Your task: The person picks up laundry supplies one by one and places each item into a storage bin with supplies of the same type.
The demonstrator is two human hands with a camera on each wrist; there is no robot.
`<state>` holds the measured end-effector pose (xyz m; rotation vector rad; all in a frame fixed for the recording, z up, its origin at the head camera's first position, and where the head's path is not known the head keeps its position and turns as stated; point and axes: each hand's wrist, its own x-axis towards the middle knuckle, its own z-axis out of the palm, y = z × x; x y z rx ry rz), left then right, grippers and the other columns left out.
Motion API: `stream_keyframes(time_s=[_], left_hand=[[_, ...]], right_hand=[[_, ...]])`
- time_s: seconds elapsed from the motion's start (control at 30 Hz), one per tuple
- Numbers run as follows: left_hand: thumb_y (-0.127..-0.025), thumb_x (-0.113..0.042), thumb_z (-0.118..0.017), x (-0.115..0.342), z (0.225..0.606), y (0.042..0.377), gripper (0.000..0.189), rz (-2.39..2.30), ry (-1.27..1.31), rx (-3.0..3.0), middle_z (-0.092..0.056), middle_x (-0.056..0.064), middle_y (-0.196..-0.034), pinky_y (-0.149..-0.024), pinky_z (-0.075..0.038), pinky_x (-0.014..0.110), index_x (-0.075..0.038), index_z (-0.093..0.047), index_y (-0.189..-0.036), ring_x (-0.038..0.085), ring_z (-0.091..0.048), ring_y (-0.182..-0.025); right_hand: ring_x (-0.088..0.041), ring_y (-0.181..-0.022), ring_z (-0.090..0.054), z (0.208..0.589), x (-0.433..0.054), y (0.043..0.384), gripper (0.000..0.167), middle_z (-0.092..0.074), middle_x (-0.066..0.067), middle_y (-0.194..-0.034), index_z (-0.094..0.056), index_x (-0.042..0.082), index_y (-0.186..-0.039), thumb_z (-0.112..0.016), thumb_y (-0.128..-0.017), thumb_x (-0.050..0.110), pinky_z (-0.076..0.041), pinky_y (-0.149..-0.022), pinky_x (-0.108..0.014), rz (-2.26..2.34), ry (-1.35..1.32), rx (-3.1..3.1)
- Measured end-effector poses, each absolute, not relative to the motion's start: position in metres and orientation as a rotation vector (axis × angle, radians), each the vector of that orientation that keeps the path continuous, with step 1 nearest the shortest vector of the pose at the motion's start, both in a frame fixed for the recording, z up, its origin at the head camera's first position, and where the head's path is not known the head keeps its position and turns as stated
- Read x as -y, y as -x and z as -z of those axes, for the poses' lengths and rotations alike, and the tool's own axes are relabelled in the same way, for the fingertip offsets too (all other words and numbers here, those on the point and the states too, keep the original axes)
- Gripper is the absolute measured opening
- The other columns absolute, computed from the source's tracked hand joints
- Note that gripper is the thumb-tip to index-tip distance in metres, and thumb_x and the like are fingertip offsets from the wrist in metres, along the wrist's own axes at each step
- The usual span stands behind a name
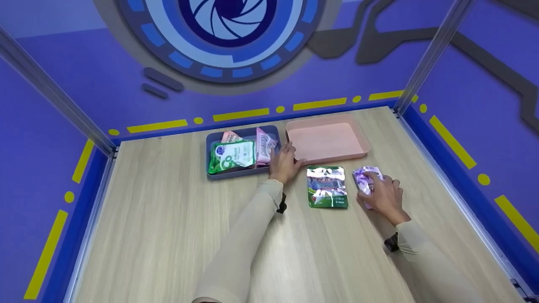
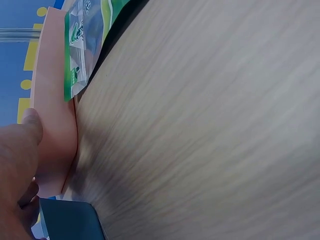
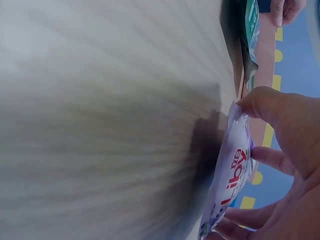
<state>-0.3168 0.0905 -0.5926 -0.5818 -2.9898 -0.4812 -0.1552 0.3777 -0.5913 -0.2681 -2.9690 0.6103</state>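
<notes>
My right hand (image 1: 385,195) holds a small white and purple pouch (image 3: 232,180) with red "Liby" lettering, the thumb at one edge and fingers along the other side. My left hand (image 1: 284,164) is at the near left corner of a shallow pink tray (image 1: 328,159), its thumb (image 2: 33,125) against the tray's outer wall. A dark blue tray (image 1: 236,173) stands just beside that hand. Between the two hands a shiny green and silver pouch (image 1: 327,187) lies on the table.
Inside the blue tray lie a green and white pouch (image 1: 233,155), a pink pouch (image 1: 264,147) and a partly covered peach-coloured one (image 1: 230,136). Behind the trays rises a blue-purple printed wall (image 1: 252,99). Side walls with metal edging flank the wooden table (image 1: 168,235).
</notes>
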Motion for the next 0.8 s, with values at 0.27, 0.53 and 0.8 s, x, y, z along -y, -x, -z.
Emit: stream_keyframes(time_s=[0.27, 0.53, 0.8], left_hand=[[-0.098, -0.057, -0.061, -0.0902, 0.5940, 0.3186, 0.057, 0.469, 0.568, 2.967, -0.049, 0.008, -0.156, -0.123, -0.025, 0.056, -0.012, -0.065, -0.133, 0.027, -0.043, -0.146], [-0.099, -0.056, -0.061, -0.0901, 0.5922, 0.3178, 0.058, 0.472, 0.567, 2.995, -0.047, 0.008, -0.158, -0.123, -0.023, 0.055, -0.011, -0.064, -0.134, 0.028, -0.041, -0.147], [-0.099, -0.055, -0.061, -0.0909, 0.5914, 0.3159, 0.057, 0.513, 0.565, 3.002, -0.046, 0.008, -0.159, -0.124, -0.022, 0.056, -0.010, -0.063, -0.135, 0.027, -0.039, -0.148]], right_hand=[[-0.056, -0.108, -0.045, 0.5890, -0.3794, 0.1568, 0.068, -0.050, -0.040, -0.134, -0.053, 0.015, -0.145, -0.080, -0.085, 0.030, -0.039, -0.083, -0.067, -0.622, 0.250, 2.945], [-0.054, -0.111, -0.044, 0.5870, -0.3788, 0.1583, 0.070, -0.047, -0.039, -0.139, -0.052, 0.015, -0.147, -0.080, -0.085, 0.030, -0.038, -0.086, -0.066, -0.639, 0.260, 2.950], [-0.054, -0.115, -0.041, 0.5855, -0.3802, 0.1579, 0.070, -0.041, -0.038, -0.145, -0.050, 0.016, -0.148, -0.080, -0.086, 0.030, -0.034, -0.089, -0.064, -0.664, 0.247, 2.942]])
